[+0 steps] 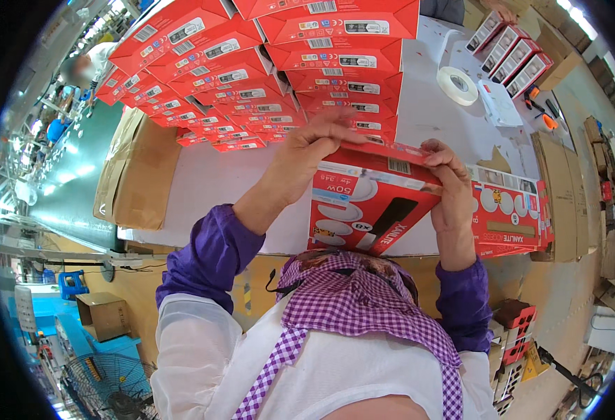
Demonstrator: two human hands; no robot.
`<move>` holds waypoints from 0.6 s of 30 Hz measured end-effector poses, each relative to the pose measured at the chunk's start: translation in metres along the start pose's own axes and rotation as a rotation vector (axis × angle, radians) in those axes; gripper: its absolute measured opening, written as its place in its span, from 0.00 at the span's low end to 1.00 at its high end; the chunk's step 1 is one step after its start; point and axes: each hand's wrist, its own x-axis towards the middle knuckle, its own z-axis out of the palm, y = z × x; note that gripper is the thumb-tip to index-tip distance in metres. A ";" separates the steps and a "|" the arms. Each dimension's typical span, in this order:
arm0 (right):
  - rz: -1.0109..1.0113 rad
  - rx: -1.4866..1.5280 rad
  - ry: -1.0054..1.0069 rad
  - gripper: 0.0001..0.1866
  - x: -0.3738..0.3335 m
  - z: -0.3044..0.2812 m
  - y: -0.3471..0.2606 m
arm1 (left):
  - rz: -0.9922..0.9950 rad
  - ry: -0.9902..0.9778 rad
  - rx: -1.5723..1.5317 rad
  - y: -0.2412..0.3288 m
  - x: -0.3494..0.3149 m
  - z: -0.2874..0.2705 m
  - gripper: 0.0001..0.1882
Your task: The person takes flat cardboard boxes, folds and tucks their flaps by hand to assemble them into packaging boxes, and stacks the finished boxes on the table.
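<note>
A red printed light-bulb carton (419, 199) stands on the table's near edge, close to my body. Along its top a narrow red flap (395, 149) is raised. My left hand (306, 150) is at the carton's far left corner, its fingers bent over the flap and slightly blurred. Gripping the right end is my right hand (454, 192), with its fingertips curled over the top edge by the flap. The inside of the carton is hidden.
Tall stacks of red cartons (339, 59) rise beyond my hands. Flat red printed cartons (507, 210) lie at the right. A tape roll (457, 85), white box (500, 103) and orange-handled scissors (547, 121) lie farther back. Brown cardboard (136, 168) leans at the left.
</note>
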 end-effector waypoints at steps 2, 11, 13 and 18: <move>-0.048 -0.076 -0.009 0.10 -0.006 0.004 -0.004 | 0.076 -0.072 0.152 0.003 0.001 -0.003 0.15; 0.197 -0.653 -0.278 0.24 0.000 0.007 -0.052 | -0.159 -0.101 0.702 0.031 0.015 0.003 0.24; 0.312 -0.823 -0.295 0.24 0.006 0.009 -0.069 | -0.331 -0.310 0.940 0.053 0.026 0.005 0.30; 0.485 -0.860 -0.355 0.25 0.009 0.000 -0.069 | -0.748 -0.340 0.823 0.072 0.036 0.026 0.32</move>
